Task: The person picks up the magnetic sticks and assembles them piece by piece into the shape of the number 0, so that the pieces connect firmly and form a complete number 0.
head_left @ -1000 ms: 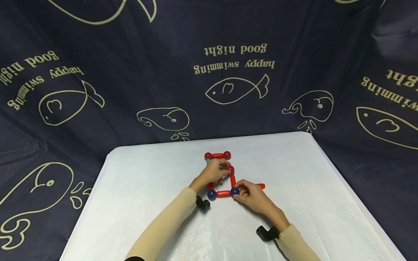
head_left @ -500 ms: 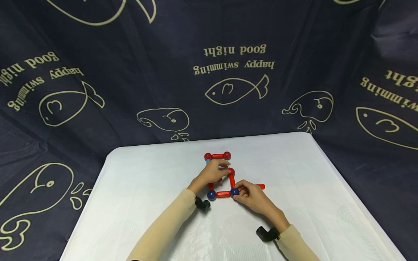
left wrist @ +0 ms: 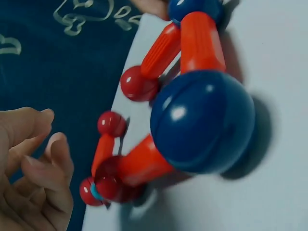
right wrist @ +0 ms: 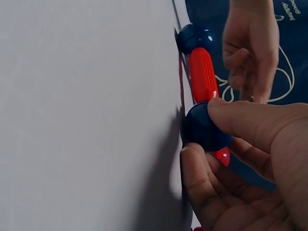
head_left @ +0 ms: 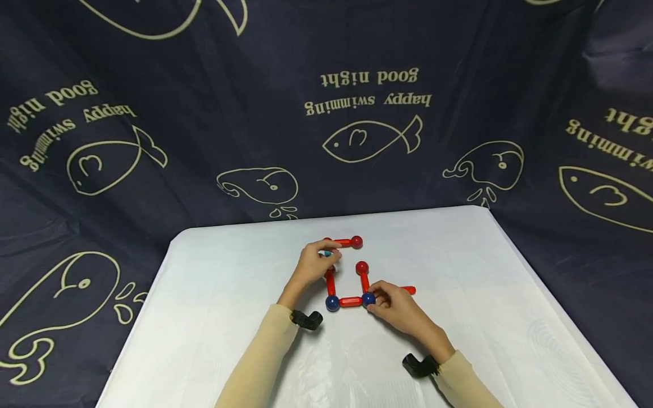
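A frame of red rods and balls lies flat on the white table [head_left: 229, 317]. My right hand [head_left: 376, 298] pinches its near-right blue ball [head_left: 368, 298] [right wrist: 204, 130] between thumb and fingers. From that ball one red rod [head_left: 350, 301] [right wrist: 202, 74] runs to the near-left blue ball [head_left: 332, 303] [left wrist: 202, 127]. Another rod [head_left: 364, 281] leads to a free red ball [head_left: 361, 266]. My left hand [head_left: 326, 249] [left wrist: 38, 173] hovers loosely curled over the frame's far-left corner, hiding the ball there. The left wrist view shows nothing between its fingers.
A far red rod [head_left: 344, 242] ends in a red ball [head_left: 356, 242]. A single red rod [head_left: 407, 289] sticks out to the right past my right hand. Dark fish-print cloth [head_left: 357, 113] hangs behind and around the table. Black wrist mounts sit on both arms.
My left hand let go near the free red ball and moved left and away to the far-left corner. That ball and its rod now show. The right hand stays on the blue ball.
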A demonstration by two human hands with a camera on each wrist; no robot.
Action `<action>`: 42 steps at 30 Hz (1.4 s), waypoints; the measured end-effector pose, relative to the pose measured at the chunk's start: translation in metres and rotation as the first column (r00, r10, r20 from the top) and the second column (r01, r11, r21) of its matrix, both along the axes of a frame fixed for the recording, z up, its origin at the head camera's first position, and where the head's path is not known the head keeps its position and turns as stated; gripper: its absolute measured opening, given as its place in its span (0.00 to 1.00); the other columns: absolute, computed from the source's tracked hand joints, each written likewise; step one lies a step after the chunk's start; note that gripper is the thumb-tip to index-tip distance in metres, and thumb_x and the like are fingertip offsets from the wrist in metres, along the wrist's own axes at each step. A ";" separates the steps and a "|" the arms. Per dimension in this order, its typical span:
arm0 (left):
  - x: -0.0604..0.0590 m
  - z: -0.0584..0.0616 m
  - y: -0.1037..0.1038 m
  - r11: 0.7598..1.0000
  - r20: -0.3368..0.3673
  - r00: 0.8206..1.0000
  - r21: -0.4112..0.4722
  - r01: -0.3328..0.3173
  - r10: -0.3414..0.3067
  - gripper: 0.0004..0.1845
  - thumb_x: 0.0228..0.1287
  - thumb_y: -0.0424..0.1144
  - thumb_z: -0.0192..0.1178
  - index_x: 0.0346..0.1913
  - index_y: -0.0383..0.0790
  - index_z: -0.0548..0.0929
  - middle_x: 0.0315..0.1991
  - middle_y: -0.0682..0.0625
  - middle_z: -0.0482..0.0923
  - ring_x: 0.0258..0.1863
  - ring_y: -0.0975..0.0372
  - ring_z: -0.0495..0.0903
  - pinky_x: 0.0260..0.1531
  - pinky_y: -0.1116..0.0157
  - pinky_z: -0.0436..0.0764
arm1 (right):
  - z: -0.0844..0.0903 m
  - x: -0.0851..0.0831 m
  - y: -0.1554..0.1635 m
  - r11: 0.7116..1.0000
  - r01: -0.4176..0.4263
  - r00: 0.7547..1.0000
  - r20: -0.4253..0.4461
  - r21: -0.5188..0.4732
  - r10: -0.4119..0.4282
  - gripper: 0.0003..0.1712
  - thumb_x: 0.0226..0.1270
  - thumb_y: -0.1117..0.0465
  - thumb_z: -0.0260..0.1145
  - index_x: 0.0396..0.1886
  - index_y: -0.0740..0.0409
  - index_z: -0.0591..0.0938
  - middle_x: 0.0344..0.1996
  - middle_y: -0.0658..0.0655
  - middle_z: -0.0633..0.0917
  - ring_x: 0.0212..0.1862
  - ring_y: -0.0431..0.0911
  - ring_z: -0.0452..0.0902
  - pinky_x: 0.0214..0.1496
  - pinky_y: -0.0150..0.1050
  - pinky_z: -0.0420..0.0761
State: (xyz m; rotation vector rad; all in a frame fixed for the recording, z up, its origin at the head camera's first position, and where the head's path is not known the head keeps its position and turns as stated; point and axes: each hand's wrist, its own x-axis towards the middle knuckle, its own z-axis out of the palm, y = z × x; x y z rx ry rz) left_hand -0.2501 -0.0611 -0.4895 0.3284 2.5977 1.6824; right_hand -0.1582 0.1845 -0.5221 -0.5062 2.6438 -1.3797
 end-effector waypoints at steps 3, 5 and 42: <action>0.001 -0.007 -0.008 0.996 0.013 0.998 0.051 -0.068 0.067 0.12 0.67 0.37 0.67 0.52 0.38 0.89 0.41 0.47 0.85 0.24 0.60 0.80 0.22 0.70 0.77 | 0.003 0.002 0.001 1.000 0.002 1.000 -0.023 0.017 -0.002 0.18 0.64 0.63 0.76 0.52 0.59 0.82 0.34 0.49 0.85 0.35 0.39 0.79 0.38 0.30 0.82; 0.004 -0.012 -0.012 0.993 0.024 0.995 0.063 -0.100 0.099 0.13 0.67 0.38 0.67 0.51 0.39 0.88 0.41 0.47 0.85 0.24 0.59 0.80 0.20 0.70 0.76 | 0.005 0.005 0.003 1.000 0.004 0.999 -0.041 0.024 -0.003 0.20 0.64 0.64 0.75 0.54 0.60 0.82 0.37 0.50 0.85 0.35 0.38 0.80 0.39 0.31 0.82; 0.018 -0.054 -0.034 0.976 0.202 0.979 0.213 -0.048 0.005 0.19 0.64 0.41 0.73 0.56 0.39 0.84 0.47 0.42 0.86 0.15 0.65 0.74 0.13 0.70 0.74 | 0.008 -0.016 0.058 0.951 0.104 0.964 -0.264 0.290 -0.025 0.11 0.58 0.71 0.77 0.41 0.60 0.88 0.37 0.54 0.87 0.40 0.45 0.80 0.44 0.44 0.80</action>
